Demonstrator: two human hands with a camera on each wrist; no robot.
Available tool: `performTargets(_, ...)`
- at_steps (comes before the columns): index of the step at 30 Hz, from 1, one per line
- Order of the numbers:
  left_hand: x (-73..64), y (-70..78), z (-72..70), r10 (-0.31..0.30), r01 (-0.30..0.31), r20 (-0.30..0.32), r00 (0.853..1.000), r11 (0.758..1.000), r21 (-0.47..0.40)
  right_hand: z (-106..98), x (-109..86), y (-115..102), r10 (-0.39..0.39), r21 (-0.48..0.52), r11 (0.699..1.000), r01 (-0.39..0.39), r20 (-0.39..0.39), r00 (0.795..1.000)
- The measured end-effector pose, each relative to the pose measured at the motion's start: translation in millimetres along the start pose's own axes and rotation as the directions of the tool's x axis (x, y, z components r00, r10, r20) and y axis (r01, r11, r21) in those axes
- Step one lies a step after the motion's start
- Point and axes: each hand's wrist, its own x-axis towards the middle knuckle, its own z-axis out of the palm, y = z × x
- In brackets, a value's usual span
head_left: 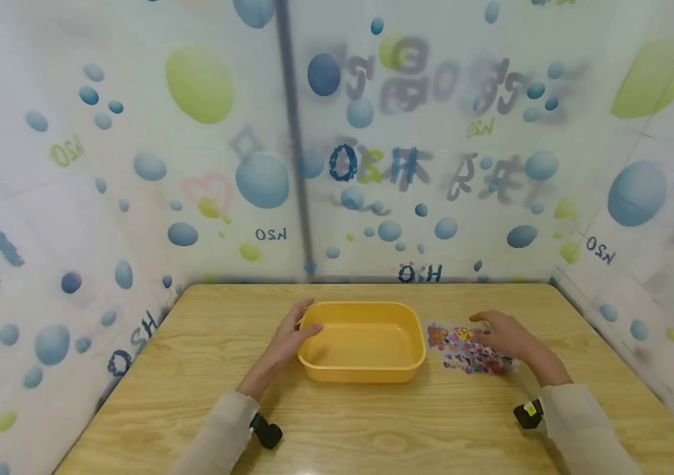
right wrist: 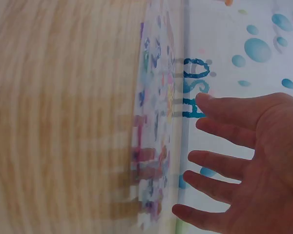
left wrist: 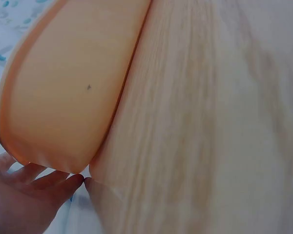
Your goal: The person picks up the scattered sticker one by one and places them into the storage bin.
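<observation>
Tray (head_left: 363, 375) of plain yellow plastic sits upright near the middle of the wood-grain tabletop (head_left: 372, 422), one long side facing the person. At its 9 o'clock end the left hand (head_left: 286, 338) grips the rim: the thumb lies over the edge on the inner side while the fingers stand against the outside, so the tray's wall is pinched between them. In the left wrist view the fingertips of that hand touch the tray's outer side, and a small dark mark (left wrist: 89, 87) shows on the tray's surface.

At 3 o'clock from the tray, just beside it, lies a flat patch of multicoloured pieces (head_left: 464, 354); whether they are loose or inside a clear packet, I cannot tell. Over the 2 o'clock part of this patch hangs the right hand (head_left: 505, 333), its fingers spread with gaps between them and pinching nothing. The right wrist view shows its fingertips apart from the pieces.

One pale sleeve (head_left: 214, 429) reaches in from 7 o'clock, a second pale sleeve (head_left: 589, 429) from 5 o'clock, with a black device (head_left: 267, 432) at the left wrist and another black device (head_left: 529, 415) at the right. At 12 o'clock, beyond the table's far edge, rises a pale backdrop (head_left: 224, 148) with blue and green bubbles and mirrored H2O lettering
</observation>
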Motion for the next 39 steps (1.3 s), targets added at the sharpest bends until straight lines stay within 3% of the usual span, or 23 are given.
performTargets(10, -1.9, -1.3, 1.0, 0.032, -0.033, 0.045, 0.998, 0.999, 0.004, 6, -5.5, 17, 0.053, -0.012, 0.999, -0.053, -0.043, 0.998)
performTargets(19, -2.9, -0.6, 4.7, -0.01, 0.01, 0.015, 1.0, 0.999, 0.049, 6, -6.6, 22, 0.123, -0.019, 0.992, -0.124, -0.053, 0.991)
performTargets(27, -1.5, 0.3, 4.3, -0.049, 0.049, -0.004, 0.999, 0.996, 0.072, 5, -1.7, 29, 0.093, -0.059, 0.994, -0.095, -0.045, 0.995)
performTargets(39, -2.0, 1.0, 4.2, -0.043, 0.046, -0.024, 0.999, 0.991, 0.124, 5, 0.0, 24, 0.166, -0.037, 0.985, -0.167, -0.013, 0.986)
